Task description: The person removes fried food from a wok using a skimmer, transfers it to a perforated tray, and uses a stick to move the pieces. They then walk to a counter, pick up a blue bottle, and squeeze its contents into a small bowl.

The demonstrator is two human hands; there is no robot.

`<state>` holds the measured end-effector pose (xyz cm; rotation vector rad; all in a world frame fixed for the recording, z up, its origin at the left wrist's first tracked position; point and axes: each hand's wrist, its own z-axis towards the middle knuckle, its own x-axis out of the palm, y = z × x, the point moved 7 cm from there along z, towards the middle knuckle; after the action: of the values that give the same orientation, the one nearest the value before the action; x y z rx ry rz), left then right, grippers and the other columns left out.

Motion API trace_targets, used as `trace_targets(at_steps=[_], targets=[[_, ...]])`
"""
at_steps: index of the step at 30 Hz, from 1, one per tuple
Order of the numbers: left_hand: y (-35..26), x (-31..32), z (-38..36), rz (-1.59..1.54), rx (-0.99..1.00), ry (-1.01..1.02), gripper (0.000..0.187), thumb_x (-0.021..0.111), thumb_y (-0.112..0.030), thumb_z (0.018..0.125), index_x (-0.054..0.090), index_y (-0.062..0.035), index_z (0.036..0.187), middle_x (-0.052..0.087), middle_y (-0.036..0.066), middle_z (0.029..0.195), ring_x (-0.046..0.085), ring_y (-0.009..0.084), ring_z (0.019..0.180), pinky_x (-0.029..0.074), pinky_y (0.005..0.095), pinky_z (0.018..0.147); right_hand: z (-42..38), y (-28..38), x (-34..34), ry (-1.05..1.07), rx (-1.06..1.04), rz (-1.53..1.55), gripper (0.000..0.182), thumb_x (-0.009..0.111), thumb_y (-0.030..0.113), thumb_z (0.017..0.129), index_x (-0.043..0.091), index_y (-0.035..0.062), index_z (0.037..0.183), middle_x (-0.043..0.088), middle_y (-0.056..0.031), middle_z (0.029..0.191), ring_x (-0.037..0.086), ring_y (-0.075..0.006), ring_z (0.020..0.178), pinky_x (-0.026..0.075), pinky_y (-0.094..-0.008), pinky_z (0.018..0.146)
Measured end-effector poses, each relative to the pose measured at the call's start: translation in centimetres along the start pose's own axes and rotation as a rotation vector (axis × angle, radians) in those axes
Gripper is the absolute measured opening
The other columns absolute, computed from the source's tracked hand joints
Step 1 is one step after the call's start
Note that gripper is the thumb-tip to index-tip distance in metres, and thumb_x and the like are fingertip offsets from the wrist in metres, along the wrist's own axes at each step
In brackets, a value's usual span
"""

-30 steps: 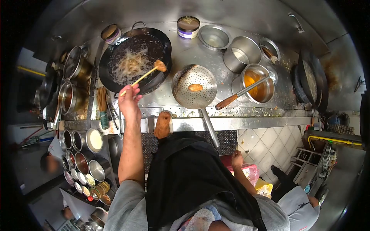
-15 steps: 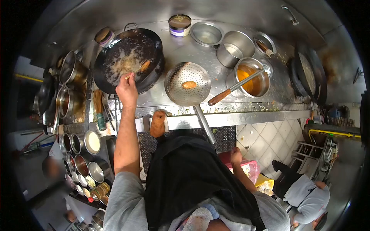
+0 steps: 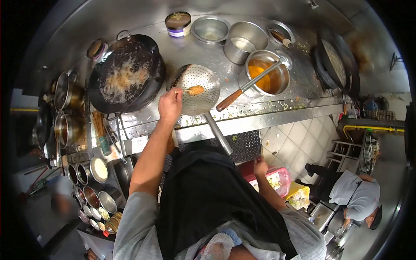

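My left hand (image 3: 170, 105) is over the near left part of a perforated metal strainer (image 3: 207, 78). Its thumb and fingers pinch a thin skewer (image 3: 186, 90), which runs to a golden-brown fried piece (image 3: 196, 90) in the strainer's middle. To the left, a black wok (image 3: 151, 84) holds hot oil, bubbling hard around browned food (image 3: 125, 80). Down at the right of my dark apron, my right hand (image 3: 260, 167) hangs with its fingers curled in; nothing shows in it.
A wood-handled ladle (image 3: 249, 86) rests across a pot of orange liquid (image 3: 282, 89). The strainer's handle (image 3: 218, 134) juts over the counter edge. Sauce bowls (image 3: 99, 169) stand at lower left. Beside a pink tub (image 3: 282, 180), a person (image 3: 353, 190) works at right.
My left hand has moved right and nearer, from the wok to the skewered piece in the strainer. The fried piece it held over the wok is now among the bubbles. The view has shifted.
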<state>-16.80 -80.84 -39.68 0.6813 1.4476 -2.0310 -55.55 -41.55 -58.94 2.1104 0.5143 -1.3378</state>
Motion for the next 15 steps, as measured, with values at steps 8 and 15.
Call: trace_targets(at_steps=[8,15], targets=[[-0.5,2.5,1.5,0.106,0.079,0.055,0.007,0.067,-0.015,0.087,0.065,-0.0084,0.087,0.068,0.016,0.079,0.065,0.0373,0.075,0.051,0.0469,0.067,-0.5,-0.6,-0.9,0.012,0.036,0.083,0.020,0.066,0.022,0.089,0.064,0.0085,0.103,0.071,-0.0161,0.094,0.068,-0.0356,0.091,0.052,-0.0462,0.081],[-0.9,3.6,2.7,0.172,0.064,0.140,0.009,0.066,-0.018,0.087,0.066,-0.0094,0.089,0.068,0.016,0.079,0.066,0.0364,0.078,0.050,0.0475,0.070,2.1,7.7,-3.6,-0.102,-0.260,0.106,0.019,0.068,0.015,0.083,0.065,0.0074,0.101,0.070,-0.0146,0.092,0.066,-0.0343,0.087,0.050,-0.0462,0.081]])
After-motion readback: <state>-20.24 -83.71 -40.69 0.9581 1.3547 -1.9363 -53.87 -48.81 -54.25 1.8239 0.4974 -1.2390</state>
